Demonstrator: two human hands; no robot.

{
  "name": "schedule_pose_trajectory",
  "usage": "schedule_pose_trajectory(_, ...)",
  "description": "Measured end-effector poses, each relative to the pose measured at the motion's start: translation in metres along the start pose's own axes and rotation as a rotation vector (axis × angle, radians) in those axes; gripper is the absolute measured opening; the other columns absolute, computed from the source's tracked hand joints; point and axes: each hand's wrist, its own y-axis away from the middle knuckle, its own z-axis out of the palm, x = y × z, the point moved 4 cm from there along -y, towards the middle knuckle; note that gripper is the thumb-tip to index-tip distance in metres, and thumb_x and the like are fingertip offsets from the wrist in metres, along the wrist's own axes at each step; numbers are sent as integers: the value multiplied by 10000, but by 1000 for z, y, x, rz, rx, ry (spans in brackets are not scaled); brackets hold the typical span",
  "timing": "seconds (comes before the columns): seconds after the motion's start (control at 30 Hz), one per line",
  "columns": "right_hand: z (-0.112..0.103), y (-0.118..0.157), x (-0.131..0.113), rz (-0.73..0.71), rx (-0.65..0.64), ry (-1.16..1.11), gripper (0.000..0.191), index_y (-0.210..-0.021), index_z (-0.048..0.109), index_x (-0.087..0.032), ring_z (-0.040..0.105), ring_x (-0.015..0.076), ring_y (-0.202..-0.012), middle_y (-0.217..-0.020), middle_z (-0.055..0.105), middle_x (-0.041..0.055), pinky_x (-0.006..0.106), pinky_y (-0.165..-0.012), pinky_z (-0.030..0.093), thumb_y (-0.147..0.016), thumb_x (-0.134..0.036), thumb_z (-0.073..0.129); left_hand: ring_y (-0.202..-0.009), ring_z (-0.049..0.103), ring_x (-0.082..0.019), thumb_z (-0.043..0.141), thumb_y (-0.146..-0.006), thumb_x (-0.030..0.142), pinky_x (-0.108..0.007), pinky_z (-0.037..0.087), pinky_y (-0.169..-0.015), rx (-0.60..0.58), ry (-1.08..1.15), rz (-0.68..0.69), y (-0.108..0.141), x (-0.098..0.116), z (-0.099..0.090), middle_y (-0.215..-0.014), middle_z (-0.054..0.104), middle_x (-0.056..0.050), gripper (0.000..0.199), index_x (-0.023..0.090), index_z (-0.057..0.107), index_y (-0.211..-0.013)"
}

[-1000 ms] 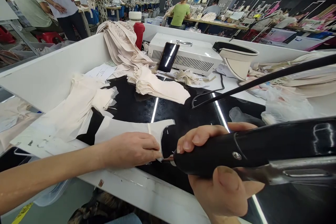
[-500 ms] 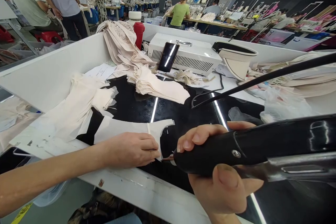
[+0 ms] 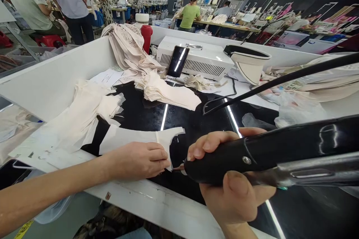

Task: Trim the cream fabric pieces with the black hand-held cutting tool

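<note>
A pale cut fabric piece (image 3: 129, 138) lies on the glossy black work surface (image 3: 185, 119). On its right end rests my left hand (image 3: 143, 160), the fingers pressed together at the fabric's edge. My right hand (image 3: 230, 194) is wrapped round a black handheld tool (image 3: 218, 162) with a metal lever along its underside. The tool's narrow tip sits close to my left fingertips, by the fabric's lower right corner. Whether the tip touches the fabric is hard to tell. A black cable (image 3: 280, 80) arches above the tool.
Cream fabric pieces (image 3: 81, 115) spread at the left, and a fabric stack (image 3: 171, 93) lies behind. Farther back stand a phone (image 3: 177, 61), a white vented box (image 3: 207, 59) and a red bottle (image 3: 146, 39). A plastic bag (image 3: 297, 110) is at the right. Other people are in the background.
The tool and my right hand appear slightly farther left, and the whole view has shifted a little. My left hand stays on the fabric's right end.
</note>
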Motion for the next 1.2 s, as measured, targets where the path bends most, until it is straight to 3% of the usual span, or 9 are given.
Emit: schedule_pose_trajectory(1.2,3,-4,1,-38,2,34,360,-1174,604,-272,634,147,-617,-823,663,-29,301,-536,555,-879,-323,805,-1032,685,-184,486,-1068,150,-300,562,-1042,14,78,-37,6,-1,6,-1012,721,-96,205,99,683,-1090)
